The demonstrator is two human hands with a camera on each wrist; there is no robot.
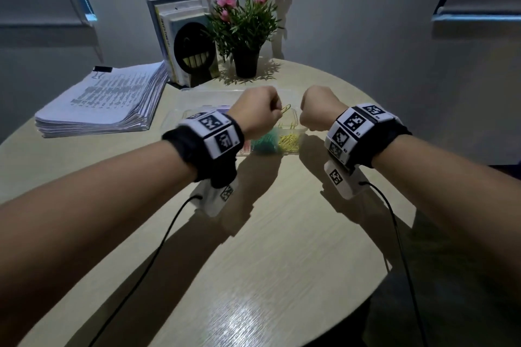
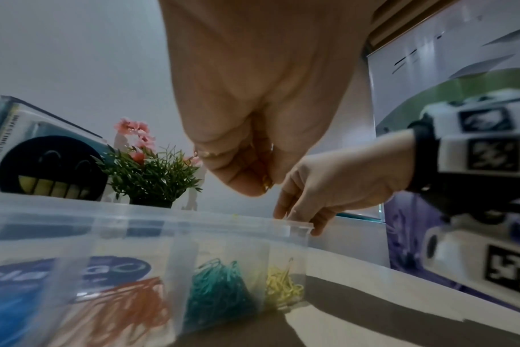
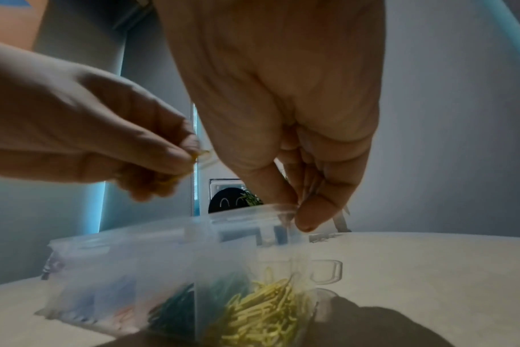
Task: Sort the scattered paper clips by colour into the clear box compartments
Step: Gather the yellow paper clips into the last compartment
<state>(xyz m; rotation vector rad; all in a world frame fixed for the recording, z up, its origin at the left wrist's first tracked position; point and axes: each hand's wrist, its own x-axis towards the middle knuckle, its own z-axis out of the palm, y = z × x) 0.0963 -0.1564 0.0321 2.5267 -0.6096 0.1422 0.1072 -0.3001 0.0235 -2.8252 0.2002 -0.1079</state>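
A clear compartment box (image 1: 296,118) stands mid-table between my hands. Its near row holds red clips (image 2: 125,305), green clips (image 2: 220,288) and yellow clips (image 2: 282,286), each colour in its own cell. My left hand (image 1: 277,113) hovers over the box and pinches a yellow paper clip (image 1: 285,109) between thumb and fingertips. The same clip (image 3: 200,155) also shows in the right wrist view. My right hand (image 3: 297,206) pinches the box's right rim (image 3: 253,211), thumb outside the wall and fingers over the edge.
A thick clipped paper stack (image 1: 107,98) lies at the table's back left. Upright books (image 1: 180,36) with a black smiley face and a potted plant (image 1: 245,36) with pink flowers stand behind the box. Wrist-camera cables trail over the round wooden table (image 1: 267,262).
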